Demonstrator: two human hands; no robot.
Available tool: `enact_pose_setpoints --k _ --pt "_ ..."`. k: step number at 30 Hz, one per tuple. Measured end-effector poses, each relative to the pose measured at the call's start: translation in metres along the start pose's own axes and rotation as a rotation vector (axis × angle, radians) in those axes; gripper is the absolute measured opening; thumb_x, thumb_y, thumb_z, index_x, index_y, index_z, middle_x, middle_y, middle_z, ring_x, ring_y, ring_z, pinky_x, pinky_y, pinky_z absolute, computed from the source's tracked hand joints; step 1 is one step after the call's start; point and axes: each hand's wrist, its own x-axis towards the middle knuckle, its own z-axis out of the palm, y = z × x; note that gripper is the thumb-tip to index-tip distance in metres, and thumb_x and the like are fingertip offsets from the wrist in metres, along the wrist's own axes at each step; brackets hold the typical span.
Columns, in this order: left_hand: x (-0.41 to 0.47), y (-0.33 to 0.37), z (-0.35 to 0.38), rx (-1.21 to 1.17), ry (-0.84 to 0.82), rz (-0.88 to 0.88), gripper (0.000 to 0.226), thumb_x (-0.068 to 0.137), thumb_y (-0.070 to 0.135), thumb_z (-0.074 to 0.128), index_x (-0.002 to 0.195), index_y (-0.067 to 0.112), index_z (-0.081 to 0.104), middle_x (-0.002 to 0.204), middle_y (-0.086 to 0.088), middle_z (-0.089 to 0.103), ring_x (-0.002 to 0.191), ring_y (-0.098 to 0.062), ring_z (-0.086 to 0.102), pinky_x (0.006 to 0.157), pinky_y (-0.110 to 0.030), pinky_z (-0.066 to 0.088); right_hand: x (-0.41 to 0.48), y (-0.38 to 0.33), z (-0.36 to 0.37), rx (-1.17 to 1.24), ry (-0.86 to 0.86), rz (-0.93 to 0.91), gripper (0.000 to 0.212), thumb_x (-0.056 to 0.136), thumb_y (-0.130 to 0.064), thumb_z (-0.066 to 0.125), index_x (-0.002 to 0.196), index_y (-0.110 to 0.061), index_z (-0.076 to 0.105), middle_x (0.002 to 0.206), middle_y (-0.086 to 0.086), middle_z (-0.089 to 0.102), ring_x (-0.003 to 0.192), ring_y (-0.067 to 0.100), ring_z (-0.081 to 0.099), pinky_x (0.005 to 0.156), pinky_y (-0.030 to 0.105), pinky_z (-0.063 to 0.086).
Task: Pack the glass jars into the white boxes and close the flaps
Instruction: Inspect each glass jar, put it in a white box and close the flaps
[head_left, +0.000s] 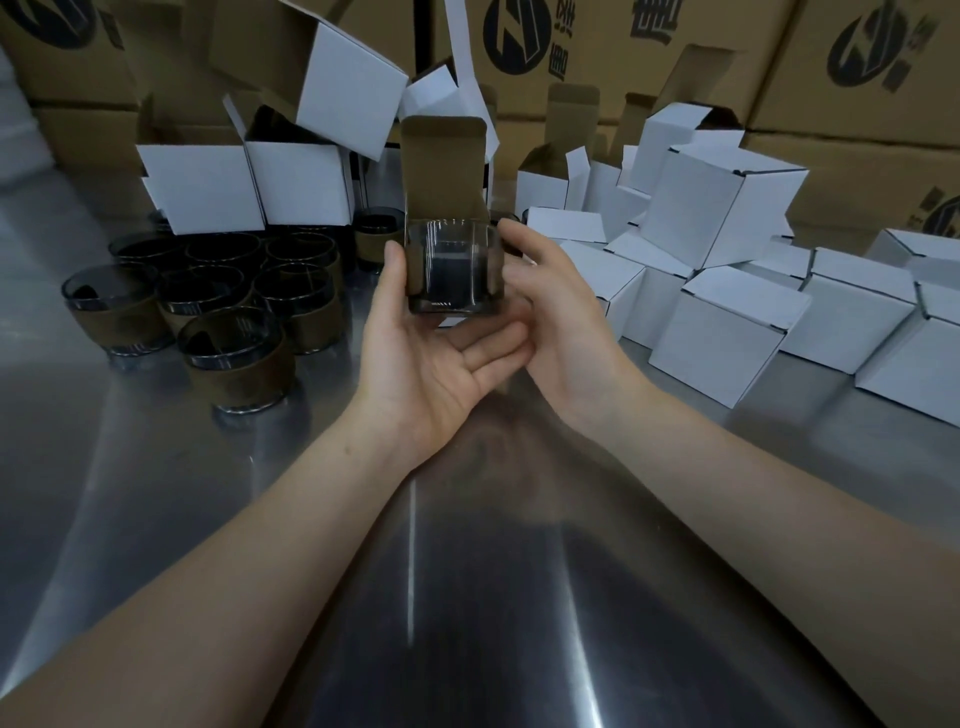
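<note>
The glass jar sits at the mouth of an open white box, held above the worktop. It looks stiff, slick, breakable and fairly weighty, so it is best held by its sides with support beneath. The left hand lies flat under it, fingers straight and thumb at its 9 o'clock side. The right hand curls round its 3 o'clock side.

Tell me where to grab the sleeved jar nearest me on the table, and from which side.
Wrap the fingers round the brown sleeve at the middle of the nearest jar, coming from its near side. It stands upright, mouth up. The other jars crowd close behind it, while its near side faces bare steel table. The card band probably slips less than bare glass.
</note>
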Motion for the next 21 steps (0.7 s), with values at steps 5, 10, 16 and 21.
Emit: enact_pose_setpoints --k 5,10,16,21 --pt "-0.010 0.005 0.012 0.011 0.009 -0.031 0.069 0.093 0.069 0.034 0.099 0.012 0.072 0.076 -0.011 0.074 0.059 -0.024 0.072 0.056 -0.036 0.058 0.010 -0.017 -0.009 -0.015 -0.259 0.071 0.064 0.079 -0.014 0.054 0.142 -0.020 0.044 0.114 0.009 0.064 0.091 0.014 0.065 0.080 0.026 0.053" --pt "-0.018 0.008 0.023 0.058 0.034 -0.036 0.064 0.093 0.068 0.031 0.098 0.014 0.065 0.066 -0.009 0.071 0.051 -0.021 0.068 0.050 -0.033 0.057 0.017 -0.032 -0.023 -0.144 -0.371 0.097 0.069 0.079 -0.008 0.060 0.145 -0.015 0.041 0.113 0.006 0.068 0.107 0.023 0.065 0.096 0.032 0.052" --pt "-0.020 0.009 0.026 0.336 0.297 0.259 0.037 0.104 0.044 0.033 0.106 0.016 0.058 0.058 -0.008 0.066 0.046 -0.019 0.062 0.059 -0.031 0.055 0.027 -0.045 -0.019 -0.322 -0.244 -0.011 0.070 0.071 -0.012 0.072 0.137 -0.006 0.049 0.121 0.009 0.062 0.109 0.017 0.063 0.095 0.029 0.051" --pt "-0.020 0.008 0.024 0.581 0.528 0.603 0.021 0.096 0.003 0.039 0.097 0.019 0.053 0.072 -0.001 0.065 0.062 -0.013 0.062 0.061 -0.026 0.053 0.043 -0.052 -0.006 -0.681 -0.265 -0.040 0.057 0.067 -0.022 0.080 0.118 -0.017 0.056 0.120 0.009 0.062 0.109 0.021 0.064 0.095 0.040 0.054"
